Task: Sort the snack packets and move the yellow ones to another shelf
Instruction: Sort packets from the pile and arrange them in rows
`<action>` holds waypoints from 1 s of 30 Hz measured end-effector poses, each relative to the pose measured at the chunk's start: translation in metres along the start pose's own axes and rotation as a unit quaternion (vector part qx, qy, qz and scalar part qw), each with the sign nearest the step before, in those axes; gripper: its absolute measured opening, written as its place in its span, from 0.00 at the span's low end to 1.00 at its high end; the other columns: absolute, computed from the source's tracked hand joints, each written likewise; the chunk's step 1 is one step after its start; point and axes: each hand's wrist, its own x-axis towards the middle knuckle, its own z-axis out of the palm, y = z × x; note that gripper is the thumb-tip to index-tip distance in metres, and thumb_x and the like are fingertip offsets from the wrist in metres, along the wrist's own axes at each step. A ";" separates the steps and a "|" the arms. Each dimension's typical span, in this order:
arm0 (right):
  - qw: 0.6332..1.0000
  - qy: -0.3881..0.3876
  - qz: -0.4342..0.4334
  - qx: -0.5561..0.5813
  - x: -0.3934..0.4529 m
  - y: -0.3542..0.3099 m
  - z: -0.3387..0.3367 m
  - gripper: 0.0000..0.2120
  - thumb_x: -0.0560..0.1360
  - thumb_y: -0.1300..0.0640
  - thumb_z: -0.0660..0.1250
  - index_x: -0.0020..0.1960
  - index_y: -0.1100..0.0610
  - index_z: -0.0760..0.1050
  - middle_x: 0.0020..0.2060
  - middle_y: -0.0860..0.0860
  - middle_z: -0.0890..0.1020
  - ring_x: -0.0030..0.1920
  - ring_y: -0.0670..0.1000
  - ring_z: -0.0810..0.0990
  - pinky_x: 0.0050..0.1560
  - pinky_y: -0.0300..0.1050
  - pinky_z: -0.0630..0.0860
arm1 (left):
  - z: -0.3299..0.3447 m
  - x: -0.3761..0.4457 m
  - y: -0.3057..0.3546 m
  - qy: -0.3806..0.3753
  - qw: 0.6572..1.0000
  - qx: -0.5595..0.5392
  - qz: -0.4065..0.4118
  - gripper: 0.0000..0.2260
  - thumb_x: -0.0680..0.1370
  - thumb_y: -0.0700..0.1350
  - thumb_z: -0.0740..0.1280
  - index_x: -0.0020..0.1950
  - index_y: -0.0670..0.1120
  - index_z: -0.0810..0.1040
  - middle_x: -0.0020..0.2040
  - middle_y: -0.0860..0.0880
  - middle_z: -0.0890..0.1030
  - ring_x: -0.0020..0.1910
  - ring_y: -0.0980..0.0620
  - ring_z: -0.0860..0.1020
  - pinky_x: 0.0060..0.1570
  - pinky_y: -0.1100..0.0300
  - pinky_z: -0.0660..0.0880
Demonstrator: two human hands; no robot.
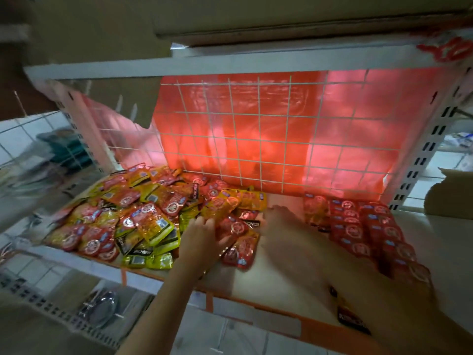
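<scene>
we look down into a white metal shelf (281, 275) with an orange front edge, its pale board bare in the middle. behind it stands a white wire grid (258, 139) backed by a glowing red plastic sheet (358, 129). perforated white uprights frame the bay on both sides, and a cardboard box (281, 19) sits on the level above. white floor tiles show below and at the left.

on the left half of the board lies a loose heap of snack packets (120, 216), red and yellow mixed, glossy and crinkled, flat and roughly rectangular, with round seals and dark bands. on the right half a tidy block of red packets (358, 226) lies in overlapping rows, apart from the heap.

our left hand (204, 234) reaches in at the heap's right edge; its fingers (210, 222) are bent around a yellow packet (222, 208) that tilts up off the pile, and it touches the red ones just beneath.

our right hand (294, 226) is smeared by motion blur over the bare board between heap and rows; we cannot tell whether its fingers are apart or together, nor whether it holds anything. a dark-banded packet (350, 319) lies at the front edge beside that forearm.
</scene>
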 end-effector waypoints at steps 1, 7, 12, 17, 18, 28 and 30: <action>1.000 0.000 0.012 0.011 0.000 -0.006 0.006 0.25 0.74 0.41 0.64 0.62 0.58 0.74 0.58 0.58 0.76 0.57 0.57 0.75 0.54 0.45 0.72 | 0.003 -0.004 -0.003 0.001 1.000 -0.012 0.000 0.30 0.71 0.69 0.59 0.55 0.44 0.78 0.49 0.45 0.77 0.51 0.45 0.75 0.52 0.53 0.74; 0.996 0.054 0.071 0.028 -0.018 -0.020 0.023 0.32 0.73 0.34 0.61 0.64 0.59 0.71 0.58 0.57 0.75 0.58 0.55 0.72 0.55 0.46 0.69 | 0.008 -0.012 -0.010 0.005 0.999 -0.038 -0.008 0.24 0.73 0.63 0.66 0.57 0.45 0.75 0.50 0.45 0.74 0.51 0.48 0.73 0.53 0.57 0.72; 0.985 0.091 0.095 0.114 -0.035 -0.036 0.041 0.31 0.71 0.38 0.66 0.65 0.59 0.67 0.59 0.55 0.73 0.59 0.54 0.71 0.57 0.45 0.68 | 0.010 -0.014 -0.011 0.012 0.998 -0.060 -0.007 0.23 0.73 0.59 0.67 0.59 0.44 0.73 0.52 0.45 0.74 0.54 0.47 0.72 0.55 0.58 0.69; 0.940 0.134 0.120 0.289 -0.040 -0.053 0.050 0.31 0.68 0.53 0.74 0.65 0.56 0.63 0.59 0.55 0.74 0.59 0.55 0.73 0.54 0.45 0.70 | 0.008 -0.015 -0.012 0.015 0.989 -0.141 -0.031 0.21 0.71 0.51 0.72 0.58 0.43 0.71 0.52 0.43 0.76 0.53 0.43 0.75 0.52 0.55 0.70; 0.924 0.130 0.128 0.337 -0.040 -0.055 0.050 0.31 0.67 0.56 0.75 0.65 0.56 0.62 0.58 0.55 0.76 0.57 0.54 0.75 0.52 0.44 0.72 | 0.006 -0.017 -0.011 0.015 0.984 -0.175 -0.036 0.21 0.71 0.48 0.73 0.58 0.42 0.70 0.52 0.43 0.77 0.53 0.42 0.76 0.49 0.54 0.71; 0.871 0.122 0.124 0.459 -0.053 -0.047 0.038 0.15 0.74 0.60 0.69 0.60 0.57 0.75 0.54 0.52 0.80 0.49 0.49 0.79 0.44 0.41 0.75 | -0.015 -0.024 -0.017 -0.052 0.829 -0.528 -0.177 0.20 0.75 0.49 0.70 0.63 0.46 0.68 0.49 0.47 0.79 0.44 0.50 0.79 0.47 0.54 0.77; 0.832 0.125 0.133 0.523 -0.057 -0.041 0.035 0.13 0.74 0.61 0.68 0.58 0.56 0.73 0.54 0.54 0.80 0.49 0.53 0.81 0.49 0.49 0.79 | -0.019 -0.024 -0.016 -0.107 0.755 -0.615 -0.200 0.22 0.72 0.57 0.71 0.59 0.46 0.72 0.46 0.46 0.81 0.41 0.49 0.81 0.43 0.53 0.79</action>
